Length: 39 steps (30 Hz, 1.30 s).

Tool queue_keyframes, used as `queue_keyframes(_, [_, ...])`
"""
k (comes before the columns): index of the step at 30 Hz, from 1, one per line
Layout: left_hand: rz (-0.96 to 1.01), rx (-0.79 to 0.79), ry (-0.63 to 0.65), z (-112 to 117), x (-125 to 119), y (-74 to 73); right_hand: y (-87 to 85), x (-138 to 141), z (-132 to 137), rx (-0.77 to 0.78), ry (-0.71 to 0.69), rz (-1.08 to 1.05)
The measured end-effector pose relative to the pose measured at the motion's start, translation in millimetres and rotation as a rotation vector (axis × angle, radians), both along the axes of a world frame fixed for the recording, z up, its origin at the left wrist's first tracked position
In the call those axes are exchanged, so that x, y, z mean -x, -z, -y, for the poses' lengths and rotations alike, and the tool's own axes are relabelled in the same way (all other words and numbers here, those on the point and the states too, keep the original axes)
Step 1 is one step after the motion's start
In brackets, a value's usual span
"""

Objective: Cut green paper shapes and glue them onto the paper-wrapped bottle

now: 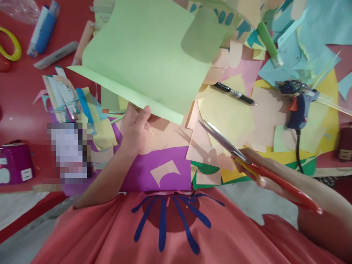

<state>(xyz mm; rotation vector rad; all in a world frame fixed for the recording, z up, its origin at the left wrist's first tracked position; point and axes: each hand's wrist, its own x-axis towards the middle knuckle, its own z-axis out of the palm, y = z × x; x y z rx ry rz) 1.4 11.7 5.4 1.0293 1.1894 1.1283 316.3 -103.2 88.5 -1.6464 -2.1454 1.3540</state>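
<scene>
A large sheet of light green paper (pixel 148 55) spreads over the upper middle of the view, its near edge folded up into a narrow strip. My left hand (pixel 136 126) pinches that edge between thumb and fingers. To the right, my right hand (pixel 255 165) grips a pair of scissors (pixel 220 137) with red and yellow handles. The blades look closed or nearly so and point up and left, apart from the green sheet. Under both hands lie cream, pink and purple paper (pixel 159 150). A black pen (pixel 235 93) rests on the paper beyond the scissors.
A hot glue gun (pixel 301 104) with a black cord lies at the right. Blue paper scraps (pixel 297 55) and a green marker (pixel 269 44) are behind it. Several white markers (pixel 60 95), a blurred-out phone (pixel 70 152) and blue glue tubes (pixel 45 31) are at the left.
</scene>
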Motion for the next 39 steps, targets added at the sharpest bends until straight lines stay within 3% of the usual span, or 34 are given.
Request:
queue_keyframes(2, [0.088,-0.022,-0.035,-1.3,-0.1,-0.2,-2.3,-5.1,-10.3,0.239,-0.070,-0.155])
queue_keyframes(4, [0.141,-0.052,-0.054,-2.5,0.2,0.3,-2.8,-7.1,-19.1,0.322,-0.063,-0.190])
queue_keyframes(15, [0.131,-0.048,0.071,-1.0,0.5,3.4,9.9,14.9,-30.9,0.323,-0.044,-0.312])
queue_keyframes(25, [0.157,-0.048,0.085,1.7,4.8,8.5,-5.3,35.1,-48.5,0.491,0.023,-0.337])
queue_keyframes(33, [0.185,-0.005,0.139,2.8,7.8,11.7,10.9,29.9,-42.3,0.442,0.017,-0.376])
queue_keyframes(39, [0.173,0.004,0.129,2.7,6.1,5.2,14.0,27.7,-39.4,0.427,0.010,-0.387])
